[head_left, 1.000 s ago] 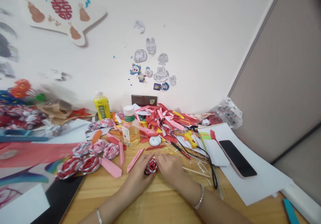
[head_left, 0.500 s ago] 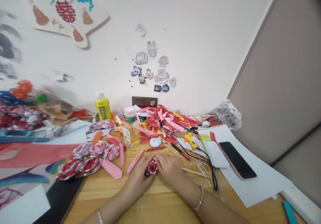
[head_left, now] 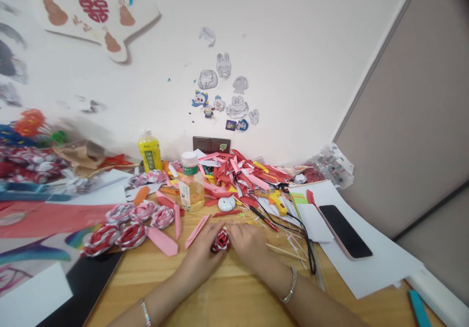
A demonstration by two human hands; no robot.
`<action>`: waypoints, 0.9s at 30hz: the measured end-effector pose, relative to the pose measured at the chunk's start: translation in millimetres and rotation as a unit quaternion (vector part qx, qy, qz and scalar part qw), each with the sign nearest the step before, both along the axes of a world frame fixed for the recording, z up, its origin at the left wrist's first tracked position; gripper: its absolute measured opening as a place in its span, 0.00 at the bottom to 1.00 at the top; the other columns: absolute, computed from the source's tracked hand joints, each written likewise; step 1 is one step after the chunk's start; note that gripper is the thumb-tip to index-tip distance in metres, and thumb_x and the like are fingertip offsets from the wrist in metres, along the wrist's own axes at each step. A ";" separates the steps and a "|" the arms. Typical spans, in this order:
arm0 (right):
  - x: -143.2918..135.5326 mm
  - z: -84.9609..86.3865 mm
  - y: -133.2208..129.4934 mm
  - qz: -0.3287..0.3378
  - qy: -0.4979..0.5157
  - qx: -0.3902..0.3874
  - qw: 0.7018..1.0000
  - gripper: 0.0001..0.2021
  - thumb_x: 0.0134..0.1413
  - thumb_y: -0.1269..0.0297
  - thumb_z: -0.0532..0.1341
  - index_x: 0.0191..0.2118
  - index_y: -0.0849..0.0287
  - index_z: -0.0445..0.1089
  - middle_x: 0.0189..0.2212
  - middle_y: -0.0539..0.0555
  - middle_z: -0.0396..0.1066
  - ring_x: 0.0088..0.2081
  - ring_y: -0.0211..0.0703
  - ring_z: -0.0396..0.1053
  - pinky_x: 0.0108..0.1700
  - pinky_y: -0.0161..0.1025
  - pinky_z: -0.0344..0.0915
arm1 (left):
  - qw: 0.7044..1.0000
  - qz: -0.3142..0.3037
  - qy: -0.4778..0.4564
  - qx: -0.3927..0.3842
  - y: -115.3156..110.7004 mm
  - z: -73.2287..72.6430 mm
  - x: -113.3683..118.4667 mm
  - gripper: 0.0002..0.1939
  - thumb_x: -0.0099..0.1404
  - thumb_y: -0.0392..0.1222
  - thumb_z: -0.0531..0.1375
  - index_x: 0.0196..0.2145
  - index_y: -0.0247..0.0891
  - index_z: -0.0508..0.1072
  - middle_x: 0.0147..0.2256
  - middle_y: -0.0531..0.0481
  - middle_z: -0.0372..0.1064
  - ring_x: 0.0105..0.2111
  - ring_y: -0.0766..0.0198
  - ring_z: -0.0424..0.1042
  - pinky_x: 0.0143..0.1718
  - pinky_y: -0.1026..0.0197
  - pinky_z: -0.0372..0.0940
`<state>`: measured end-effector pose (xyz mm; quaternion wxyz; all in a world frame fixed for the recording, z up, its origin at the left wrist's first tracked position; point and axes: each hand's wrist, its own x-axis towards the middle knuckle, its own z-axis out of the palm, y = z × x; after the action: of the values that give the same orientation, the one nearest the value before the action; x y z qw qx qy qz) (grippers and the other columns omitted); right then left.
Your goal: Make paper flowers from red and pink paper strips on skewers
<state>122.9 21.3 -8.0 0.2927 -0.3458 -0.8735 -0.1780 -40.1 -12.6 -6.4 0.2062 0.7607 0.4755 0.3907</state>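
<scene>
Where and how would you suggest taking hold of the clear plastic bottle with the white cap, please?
I'd grip the middle of the clear plastic bottle, below its green band, from the near side: it stands upright, its body looks rounded, and coloured paper strips crowd its far side. The left hand, nearest it, holds a red-and-white flower.

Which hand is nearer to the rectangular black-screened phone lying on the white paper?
Right. The right hand, at the right side of the round red-and-white flower, has the phone off to its right; the left hand, at the flower's left, is farther away.
</scene>
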 end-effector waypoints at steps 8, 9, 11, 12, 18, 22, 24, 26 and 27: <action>0.9 1.9 -0.3 0.010 -0.016 -0.019 1.000 0.05 0.59 0.74 0.54 0.32 0.60 0.63 0.24 0.51 0.69 0.25 0.41 0.67 0.27 0.37 0.56 | 1.000 -0.004 0.001 0.012 -2.4 4.3 0.8 0.26 0.57 0.31 0.55 0.54 0.38 0.62 0.47 0.41 0.67 0.48 0.55 0.67 0.50 0.49 0.63; 1.0 2.2 -0.2 0.011 -0.017 -0.021 1.000 0.05 0.59 0.74 0.54 0.33 0.60 0.63 0.24 0.51 0.69 0.25 0.41 0.67 0.27 0.37 0.57 | 1.000 -0.004 0.002 0.009 -3.0 5.2 1.0 0.26 0.56 0.31 0.55 0.54 0.38 0.62 0.47 0.41 0.67 0.48 0.54 0.67 0.50 0.49 0.63; 1.1 2.4 0.4 0.010 -0.017 -0.024 1.000 0.04 0.59 0.74 0.54 0.33 0.60 0.64 0.24 0.51 0.70 0.25 0.40 0.67 0.27 0.36 0.57 | 1.000 0.000 0.002 0.005 -3.7 6.2 1.1 0.25 0.56 0.31 0.55 0.53 0.37 0.63 0.46 0.41 0.67 0.48 0.54 0.67 0.50 0.50 0.63; 1.0 2.4 0.7 0.008 -0.016 -0.026 1.000 0.04 0.59 0.74 0.54 0.34 0.61 0.64 0.24 0.51 0.70 0.25 0.40 0.67 0.27 0.36 0.57 | 1.000 0.001 0.003 0.002 -3.7 6.3 1.1 0.25 0.56 0.31 0.55 0.53 0.37 0.63 0.46 0.41 0.67 0.48 0.54 0.67 0.49 0.50 0.64; -2.6 1.7 1.4 -0.014 0.002 -0.022 1.000 0.05 0.60 0.71 0.54 0.33 0.60 0.64 0.23 0.50 0.70 0.23 0.40 0.67 0.25 0.36 0.56 | 1.000 0.007 -0.001 0.000 -1.1 3.6 1.1 0.26 0.57 0.32 0.55 0.55 0.37 0.62 0.47 0.41 0.67 0.48 0.54 0.67 0.49 0.50 0.64; -4.9 4.3 -1.3 -0.043 0.031 -0.010 0.999 0.07 0.62 0.67 0.51 0.36 0.60 0.65 0.26 0.53 0.71 0.25 0.43 0.68 0.26 0.37 0.56 | 1.000 0.002 -0.007 -0.002 -1.5 5.1 1.5 0.25 0.57 0.32 0.55 0.54 0.39 0.63 0.47 0.42 0.68 0.48 0.54 0.67 0.49 0.49 0.64; -4.9 7.1 -3.0 -0.038 0.050 -0.002 0.998 0.09 0.63 0.66 0.50 0.37 0.61 0.65 0.27 0.54 0.72 0.27 0.43 0.69 0.28 0.37 0.57 | 1.000 0.001 -0.010 0.002 -2.5 6.0 1.4 0.25 0.57 0.33 0.55 0.54 0.39 0.63 0.47 0.42 0.68 0.48 0.54 0.67 0.49 0.49 0.64; -4.4 10.1 -4.7 -0.020 0.061 0.007 0.998 0.10 0.64 0.67 0.49 0.37 0.60 0.66 0.26 0.53 0.71 0.27 0.42 0.69 0.29 0.37 0.57 | 1.000 0.002 -0.008 0.004 -3.5 6.0 1.2 0.26 0.58 0.32 0.55 0.55 0.39 0.62 0.47 0.41 0.68 0.48 0.54 0.68 0.49 0.49 0.65; -4.1 11.4 -5.4 -0.010 0.063 0.011 0.998 0.10 0.63 0.68 0.48 0.36 0.60 0.66 0.25 0.53 0.71 0.26 0.42 0.68 0.28 0.37 0.57 | 1.000 0.003 -0.004 0.005 -3.7 5.6 1.1 0.26 0.58 0.32 0.55 0.55 0.39 0.61 0.46 0.41 0.68 0.48 0.54 0.68 0.49 0.49 0.65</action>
<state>118.8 15.9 3.4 0.3486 -0.3621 -0.8480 -0.1683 -39.0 -16.3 -0.8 0.2031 0.7589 0.4746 0.3969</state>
